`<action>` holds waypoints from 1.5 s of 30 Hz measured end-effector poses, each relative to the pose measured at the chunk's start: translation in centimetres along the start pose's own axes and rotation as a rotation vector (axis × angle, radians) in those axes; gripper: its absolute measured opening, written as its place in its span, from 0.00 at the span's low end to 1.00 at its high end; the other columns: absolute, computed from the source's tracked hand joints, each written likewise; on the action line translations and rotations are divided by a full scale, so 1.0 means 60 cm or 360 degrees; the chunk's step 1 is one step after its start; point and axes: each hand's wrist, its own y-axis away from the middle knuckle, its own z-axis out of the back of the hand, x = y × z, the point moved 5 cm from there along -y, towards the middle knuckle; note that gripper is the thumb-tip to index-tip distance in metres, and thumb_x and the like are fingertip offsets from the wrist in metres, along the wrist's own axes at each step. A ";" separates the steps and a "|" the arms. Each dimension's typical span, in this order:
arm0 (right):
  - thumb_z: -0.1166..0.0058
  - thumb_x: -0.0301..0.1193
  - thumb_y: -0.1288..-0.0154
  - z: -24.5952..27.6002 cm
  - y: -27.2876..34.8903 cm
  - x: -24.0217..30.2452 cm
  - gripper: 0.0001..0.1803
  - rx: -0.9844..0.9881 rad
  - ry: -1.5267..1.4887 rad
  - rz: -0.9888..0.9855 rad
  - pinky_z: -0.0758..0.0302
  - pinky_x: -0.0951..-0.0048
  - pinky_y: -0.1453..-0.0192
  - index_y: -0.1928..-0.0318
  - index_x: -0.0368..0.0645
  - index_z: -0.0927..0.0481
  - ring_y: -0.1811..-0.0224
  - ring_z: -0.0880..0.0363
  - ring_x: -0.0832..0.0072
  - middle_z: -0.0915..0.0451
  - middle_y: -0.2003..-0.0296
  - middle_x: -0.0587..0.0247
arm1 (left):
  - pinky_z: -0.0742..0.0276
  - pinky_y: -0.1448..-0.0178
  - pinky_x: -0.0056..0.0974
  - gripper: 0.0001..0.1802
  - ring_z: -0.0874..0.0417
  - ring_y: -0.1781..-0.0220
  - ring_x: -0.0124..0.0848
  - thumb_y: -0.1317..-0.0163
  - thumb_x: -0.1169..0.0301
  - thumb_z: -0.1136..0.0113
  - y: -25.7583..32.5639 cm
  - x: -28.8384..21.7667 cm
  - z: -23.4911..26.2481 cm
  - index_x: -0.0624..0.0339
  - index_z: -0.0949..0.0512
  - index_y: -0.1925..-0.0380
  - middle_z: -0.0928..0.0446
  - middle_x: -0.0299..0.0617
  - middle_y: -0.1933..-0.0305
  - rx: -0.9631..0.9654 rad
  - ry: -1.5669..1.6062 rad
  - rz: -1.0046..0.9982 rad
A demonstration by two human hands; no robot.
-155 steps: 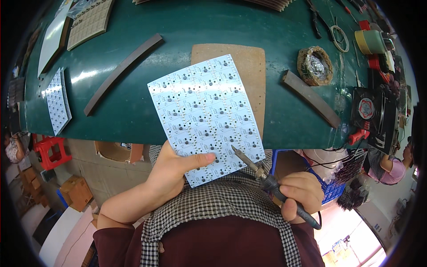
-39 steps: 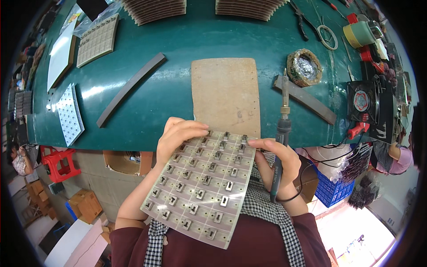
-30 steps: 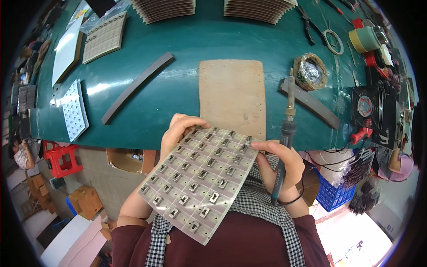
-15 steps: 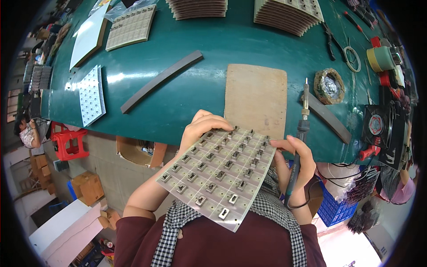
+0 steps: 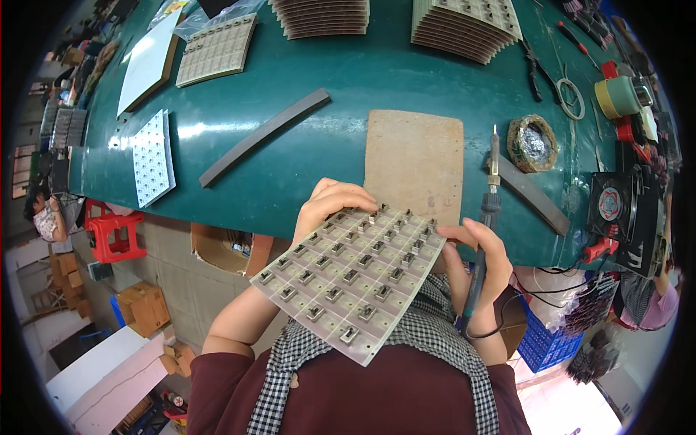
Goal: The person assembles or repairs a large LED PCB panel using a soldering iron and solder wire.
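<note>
Left hand (image 5: 322, 208) has its fingers curled over the far left edge of a circuit board (image 5: 341, 262), pinching it, though the thumb's hidden underneath. Right hand (image 5: 496, 270) is doing double duty: index finger and thumb are at the far right corner of the board, and a soldering iron (image 5: 491, 205) is tucked in the same grip, tip pointing away from the body. The board's held tilted above the lap, switch side up, with rows of little slide switches on it.

Just past it on the green worktop (image 5: 326, 156) there's a plain brown panel (image 5: 413, 156). Dark bars lie either side, one on the left (image 5: 264, 138) and one on the right (image 5: 535, 197), with a round foil-looking dish (image 5: 533, 143) right beside the second. Further out: two board stacks (image 5: 464, 32) at the far side, pale dotted boards (image 5: 151, 163) on the left, and a black fan (image 5: 609, 205) on the right.
</note>
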 end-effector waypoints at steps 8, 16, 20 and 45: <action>0.40 0.14 0.51 -0.003 0.001 0.011 0.28 0.0108 -0.0038 0.0003 0.22 0.74 0.61 0.47 0.41 0.31 0.65 0.16 0.68 0.16 0.67 0.55 | 0.33 0.47 0.36 0.18 0.28 0.52 0.32 0.54 0.61 0.35 0.004 0.012 0.004 0.58 0.18 0.64 0.20 0.39 0.56 0.0021 0.0132 0.0123; 0.36 0.17 0.55 -0.003 -0.003 0.012 0.28 -0.0021 -0.0062 0.0162 0.26 0.77 0.71 0.51 0.44 0.27 0.74 0.20 0.72 0.16 0.68 0.64 | 0.36 0.52 0.34 0.17 0.28 0.57 0.28 0.49 0.60 0.36 0.006 -0.020 0.013 0.56 0.17 0.62 0.18 0.40 0.54 0.0023 0.0123 -0.0297; 0.36 0.17 0.54 0.003 0.003 -0.011 0.26 -0.0012 -0.0012 0.0124 0.27 0.78 0.72 0.52 0.43 0.27 0.74 0.19 0.73 0.16 0.69 0.63 | 0.37 0.55 0.32 0.14 0.28 0.64 0.27 0.46 0.61 0.39 0.007 -0.063 0.014 0.56 0.16 0.65 0.16 0.40 0.58 0.0151 0.0278 -0.0394; 0.38 0.36 0.49 0.104 0.060 0.019 0.18 0.0182 -0.0393 -0.0144 0.23 0.69 0.72 0.62 0.34 0.21 0.75 0.19 0.61 0.20 0.74 0.52 | 0.25 0.43 0.41 0.30 0.22 0.47 0.37 0.54 0.86 0.35 0.054 -0.034 -0.069 0.67 0.29 0.48 0.23 0.46 0.49 -0.0237 0.1661 0.1509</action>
